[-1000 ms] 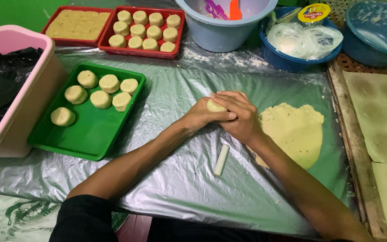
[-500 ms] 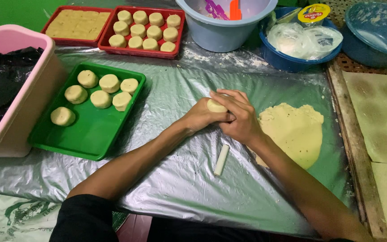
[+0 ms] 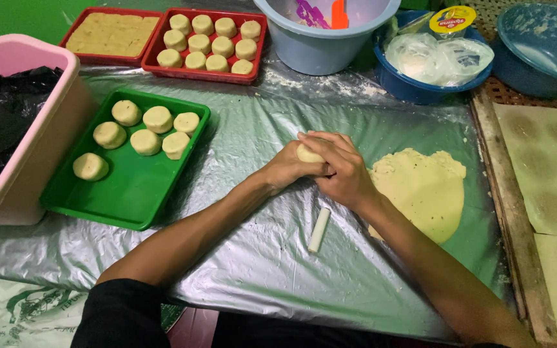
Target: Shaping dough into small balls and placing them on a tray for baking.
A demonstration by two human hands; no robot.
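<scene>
A small pale lump of dough [image 3: 307,153] is cupped between both hands over the silver plastic sheet [image 3: 259,258]. My left hand [image 3: 286,169] wraps it from below and the left. My right hand [image 3: 340,169] closes over it from the right, fingers curled across the top. Just to the right lies a flattened sheet of yellow dough [image 3: 423,192]. A short white stick [image 3: 319,229] lies on the plastic below the hands. To the left, a green tray [image 3: 130,193] holds several round dough pieces [image 3: 158,119].
A red tray [image 3: 217,76] of several dough rounds and another red tray [image 3: 75,32] of flat dough sit at the back. A pink tub [image 3: 40,129] with black plastic stands left. A light blue bucket [image 3: 320,51], blue bowls [image 3: 420,87] and brown paper [image 3: 552,167] lie right.
</scene>
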